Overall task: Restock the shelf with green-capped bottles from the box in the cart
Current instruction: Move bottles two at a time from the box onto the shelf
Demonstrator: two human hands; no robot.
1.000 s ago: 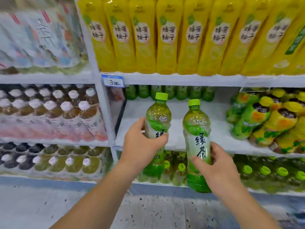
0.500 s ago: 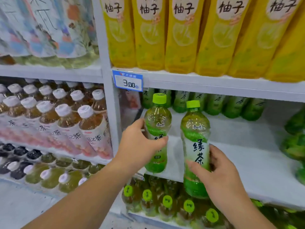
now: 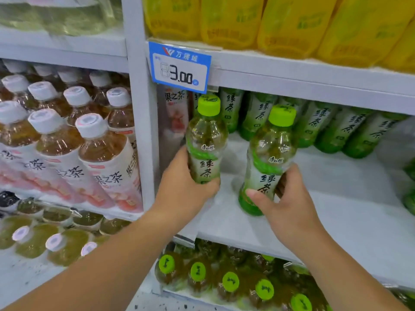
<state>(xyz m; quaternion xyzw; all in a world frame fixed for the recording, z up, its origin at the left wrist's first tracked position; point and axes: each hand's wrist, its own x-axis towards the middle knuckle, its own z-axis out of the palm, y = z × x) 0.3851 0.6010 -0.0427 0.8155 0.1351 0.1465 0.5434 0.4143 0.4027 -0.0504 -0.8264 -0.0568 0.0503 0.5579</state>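
Both bare forearms are extended forward. The left hand (image 3: 186,189) is wrapped around a bottle (image 3: 205,142); the right hand (image 3: 289,198) is closed around another bottle (image 3: 267,162).

This is a shop's drinks aisle. White metal shelving (image 3: 314,77) runs in tiers, each packed with ranks of identical bottled drinks: amber tea bottles with white caps (image 3: 98,151), green-labelled tea bottles laid at the back (image 3: 323,124), and yellow-wrapped bottles above (image 3: 289,23). A blue-framed price tag reading 3.00 (image 3: 179,67) is clipped to the shelf edge.
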